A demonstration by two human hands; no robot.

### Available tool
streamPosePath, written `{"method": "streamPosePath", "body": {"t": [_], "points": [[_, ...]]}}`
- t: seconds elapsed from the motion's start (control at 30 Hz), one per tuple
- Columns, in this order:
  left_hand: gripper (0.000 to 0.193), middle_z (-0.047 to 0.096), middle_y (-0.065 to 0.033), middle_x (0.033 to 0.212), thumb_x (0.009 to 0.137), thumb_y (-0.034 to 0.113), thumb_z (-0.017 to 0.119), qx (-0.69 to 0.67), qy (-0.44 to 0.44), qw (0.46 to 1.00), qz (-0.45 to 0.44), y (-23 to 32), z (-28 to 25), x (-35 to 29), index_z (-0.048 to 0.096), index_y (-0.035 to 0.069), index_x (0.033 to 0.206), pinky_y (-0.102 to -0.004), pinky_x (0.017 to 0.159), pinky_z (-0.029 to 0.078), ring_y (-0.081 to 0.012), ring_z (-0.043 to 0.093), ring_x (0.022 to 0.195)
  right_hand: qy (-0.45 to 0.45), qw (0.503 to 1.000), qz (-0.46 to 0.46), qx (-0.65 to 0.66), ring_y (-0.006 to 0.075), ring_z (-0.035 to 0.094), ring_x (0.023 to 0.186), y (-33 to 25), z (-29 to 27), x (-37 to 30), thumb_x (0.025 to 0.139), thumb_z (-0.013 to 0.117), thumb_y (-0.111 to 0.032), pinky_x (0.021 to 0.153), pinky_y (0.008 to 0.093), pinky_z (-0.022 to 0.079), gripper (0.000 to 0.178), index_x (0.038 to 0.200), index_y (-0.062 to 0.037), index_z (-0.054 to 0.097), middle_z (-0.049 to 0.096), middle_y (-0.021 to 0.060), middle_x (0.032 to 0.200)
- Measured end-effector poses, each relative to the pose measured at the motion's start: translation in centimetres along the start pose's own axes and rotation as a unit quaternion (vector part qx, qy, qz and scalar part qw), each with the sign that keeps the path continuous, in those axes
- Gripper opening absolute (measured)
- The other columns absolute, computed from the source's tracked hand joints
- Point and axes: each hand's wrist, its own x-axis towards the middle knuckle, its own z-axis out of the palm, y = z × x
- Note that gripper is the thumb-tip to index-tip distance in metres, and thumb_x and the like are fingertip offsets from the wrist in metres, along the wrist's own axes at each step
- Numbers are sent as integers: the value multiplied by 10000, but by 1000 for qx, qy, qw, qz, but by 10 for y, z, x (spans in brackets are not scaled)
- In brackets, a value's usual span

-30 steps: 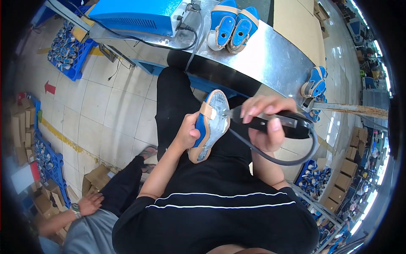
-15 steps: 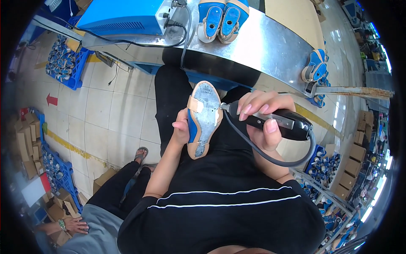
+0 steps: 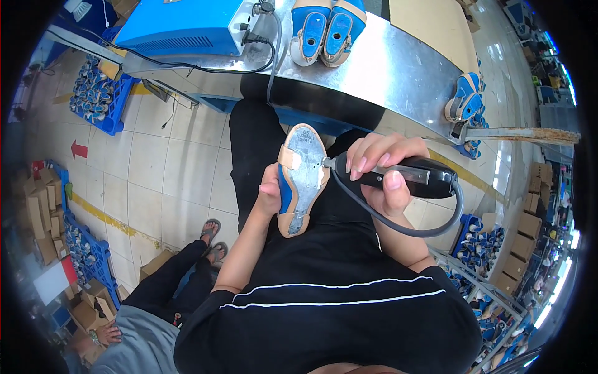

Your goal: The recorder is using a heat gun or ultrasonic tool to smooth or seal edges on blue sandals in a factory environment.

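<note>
The left hand (image 3: 270, 192) is gripping the upturned shoe (image 3: 305, 181), near side of the metal bench (image 3: 398, 78); the right hand (image 3: 389, 171) is clasping a black tool (image 3: 436, 178), its tip (image 3: 327, 162) pointing at the sole's right edge (image 3: 322, 177), contact being hard to tell. This shoe seems partway done: a tan strap (image 3: 288, 156) is overlapping the sole's left side, the right edge probably remaining. Another pair (image 3: 326, 36) is standing on the bench.
</note>
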Motion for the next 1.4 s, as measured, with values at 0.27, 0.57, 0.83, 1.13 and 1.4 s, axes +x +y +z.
{"method": "streamPosePath", "body": {"t": [0.27,0.57,0.83,1.13,1.4], "points": [[1209,736,-119,1220,615,896,669,-18,13,1000,1,-9,-8,-6,610,-80,1327,-327,951,585,-180,723,1077,24,999,14,27,190,610,658,7,2,1,899,718,-45,652,331,557,199,980,-50,536,621,113,787],[1212,718,-126,1257,658,886,654,-30,32,999,-8,-15,-8,-2,561,-79,1386,-342,965,583,-193,714,1115,12,1000,7,-24,216,601,649,12,-1,-2,938,672,-121,661,386,537,173,987,-67,515,606,122,809],[1241,662,-159,1359,753,931,500,-13,13,1000,-19,-16,-13,4,465,-84,1467,-355,999,578,-203,688,1187,61,998,-9,12,217,623,724,-12,-26,-5,930,670,-188,725,378,543,223,1045,-48,540,642,166,893],[1127,689,-156,1322,853,884,402,-36,18,999,-2,-15,-5,8,487,-64,1459,-351,980,589,-202,710,1153,10,998,41,42,185,634,724,-2,-19,-12,934,711,-163,674,307,558,236,1058,-47,547,671,166,914],[1186,657,-167,1357,831,914,398,-13,32,999,-18,-16,-6,8,467,-86,1465,-362,1003,572,-208,686,1185,20,998,45,34,165,644,725,0,-12,-11,935,699,-161,708,305,575,214,1041,-40,558,681,165,908]]}}
